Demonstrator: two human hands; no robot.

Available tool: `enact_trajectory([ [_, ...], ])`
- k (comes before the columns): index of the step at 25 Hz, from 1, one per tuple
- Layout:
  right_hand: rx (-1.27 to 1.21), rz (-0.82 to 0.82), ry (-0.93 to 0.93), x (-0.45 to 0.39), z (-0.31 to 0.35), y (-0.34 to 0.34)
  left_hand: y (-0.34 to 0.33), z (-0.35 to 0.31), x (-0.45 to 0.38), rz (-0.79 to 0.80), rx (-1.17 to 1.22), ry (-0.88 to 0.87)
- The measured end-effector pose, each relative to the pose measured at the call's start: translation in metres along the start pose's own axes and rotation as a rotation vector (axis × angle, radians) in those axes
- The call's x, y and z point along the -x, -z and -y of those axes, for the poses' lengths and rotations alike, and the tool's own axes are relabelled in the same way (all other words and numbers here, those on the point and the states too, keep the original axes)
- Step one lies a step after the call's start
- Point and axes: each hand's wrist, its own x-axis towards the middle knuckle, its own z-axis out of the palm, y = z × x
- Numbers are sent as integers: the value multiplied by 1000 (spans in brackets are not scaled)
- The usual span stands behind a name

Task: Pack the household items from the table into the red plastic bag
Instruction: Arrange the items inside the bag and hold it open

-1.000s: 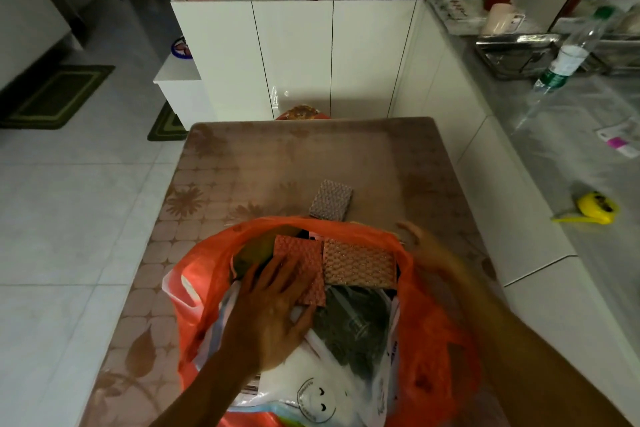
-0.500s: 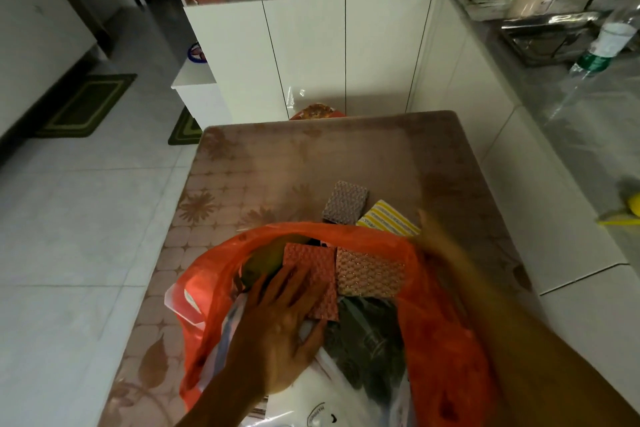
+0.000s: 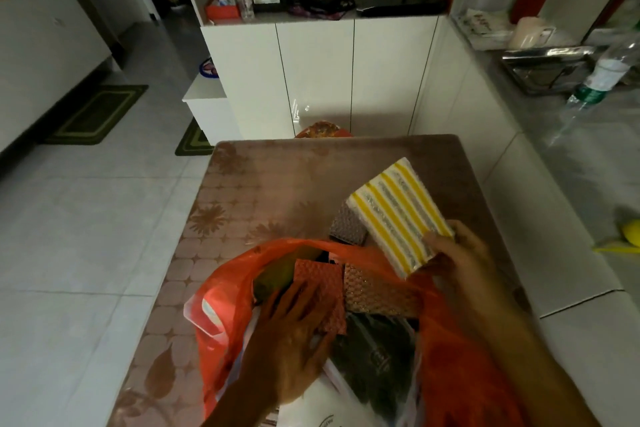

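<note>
The red plastic bag (image 3: 450, 357) lies open on the brown patterned table (image 3: 277, 184). Inside it I see a red textured pad (image 3: 329, 279), a tan textured pad (image 3: 377, 295), a green-yellow item (image 3: 277, 276), a dark packet (image 3: 377, 357) and white plastic. My left hand (image 3: 294, 333) rests flat with straight fingers on the red pad inside the bag. My right hand (image 3: 460, 253) pinches a yellow-and-white striped sponge pack (image 3: 398, 215) by its near corner, above the bag's far right rim. A grey textured pad (image 3: 348, 229) lies on the table behind the bag, partly hidden by the striped pack.
White cabinets (image 3: 322, 80) stand beyond the table's far edge. A grey counter (image 3: 588, 163) on the right carries a plastic bottle (image 3: 602, 76), a metal tray (image 3: 547, 66) and a yellow object (image 3: 630, 229). Tiled floor with green mats (image 3: 97, 114) lies to the left.
My right hand has picked the striped sponge pack up off the table and raised it over the bag's rim. My left hand has stayed on the red pad.
</note>
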Motion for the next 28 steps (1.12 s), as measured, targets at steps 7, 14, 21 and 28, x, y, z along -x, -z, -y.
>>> enact_trajectory([
  [7,743,92,-91,81,-39,3,43,-13,-1,-240,601,136],
  [14,1401,144,229,80,-44,-25,8,1,0,-160,335,-80],
  [21,1276,39,371,-74,-4,-64,7,-9,7,-179,243,-19],
  [28,1725,264,-18,-201,-115,-66,-1,-2,3,-152,125,-15],
])
